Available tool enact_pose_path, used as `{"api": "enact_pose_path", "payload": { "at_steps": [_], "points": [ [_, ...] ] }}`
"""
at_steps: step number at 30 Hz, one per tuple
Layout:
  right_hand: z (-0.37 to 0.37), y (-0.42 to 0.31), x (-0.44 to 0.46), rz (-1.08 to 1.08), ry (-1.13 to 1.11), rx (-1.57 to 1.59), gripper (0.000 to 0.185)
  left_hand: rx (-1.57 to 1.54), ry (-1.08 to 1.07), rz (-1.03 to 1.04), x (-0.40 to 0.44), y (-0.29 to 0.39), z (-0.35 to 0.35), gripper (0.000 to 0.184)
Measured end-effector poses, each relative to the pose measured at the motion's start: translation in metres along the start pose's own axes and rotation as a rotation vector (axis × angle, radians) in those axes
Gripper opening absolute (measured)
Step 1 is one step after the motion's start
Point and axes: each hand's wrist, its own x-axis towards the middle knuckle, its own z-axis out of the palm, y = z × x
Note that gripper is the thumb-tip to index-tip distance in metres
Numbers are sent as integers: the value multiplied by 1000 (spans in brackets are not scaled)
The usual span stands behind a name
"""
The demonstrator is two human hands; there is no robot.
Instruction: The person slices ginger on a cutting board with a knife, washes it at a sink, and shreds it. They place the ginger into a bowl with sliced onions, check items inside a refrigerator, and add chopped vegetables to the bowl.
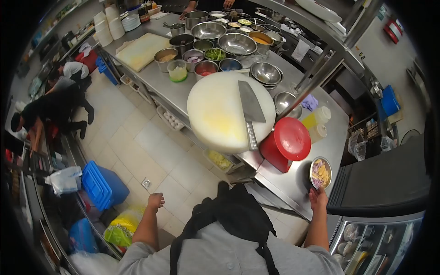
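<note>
My right hand [318, 199] is at the near rim of a small metal bowl [314, 183], its fingers against the side. In the bowl lies a mix of yellow-orange and purplish-white cut pieces [321, 173]. The bowl is at the right end of the steel counter. Out over the floor at left, my left hand [156, 200] has its fingers curled in, with nothing visible in them. A cleaver [251, 105] lies flat on a thick round white cutting board [213, 114]. Beside the board stands a red scale [292, 139].
Metal bowls [237, 44] and pots of ingredients crowd the far steel counter [153, 79]. Squeeze bottles [317, 118] stand behind the scale. A metal post [311, 82] rises from the counter. Blue bin [104, 185] and bent-over people [55, 105] are at left.
</note>
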Motion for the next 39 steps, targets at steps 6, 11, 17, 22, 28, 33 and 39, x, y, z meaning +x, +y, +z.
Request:
{"api": "enact_pose_path", "payload": {
  "at_steps": [6,11,17,22,28,33,39],
  "points": [
    [10,20,15,-61,137,214,31,337,-83,68,24,84,24,37],
    [19,35,24,-113,226,300,27,620,-158,108,19,155,29,32],
    [52,7,-34,-267,502,339,22,680,-294,150,65,231,25,34],
    [36,12,-85,-485,672,277,26,899,-318,163,118,299,40,38],
    [82,23,-203,-552,675,185,34,1211,-721,579,286,309,31,17],
    [169,42,-293,-411,443,115,31,1577,-948,868,308,351,0,17],
    [354,49,-332,-190,217,75,17,1350,-699,68,319,363,-35,21]
  ]
}}
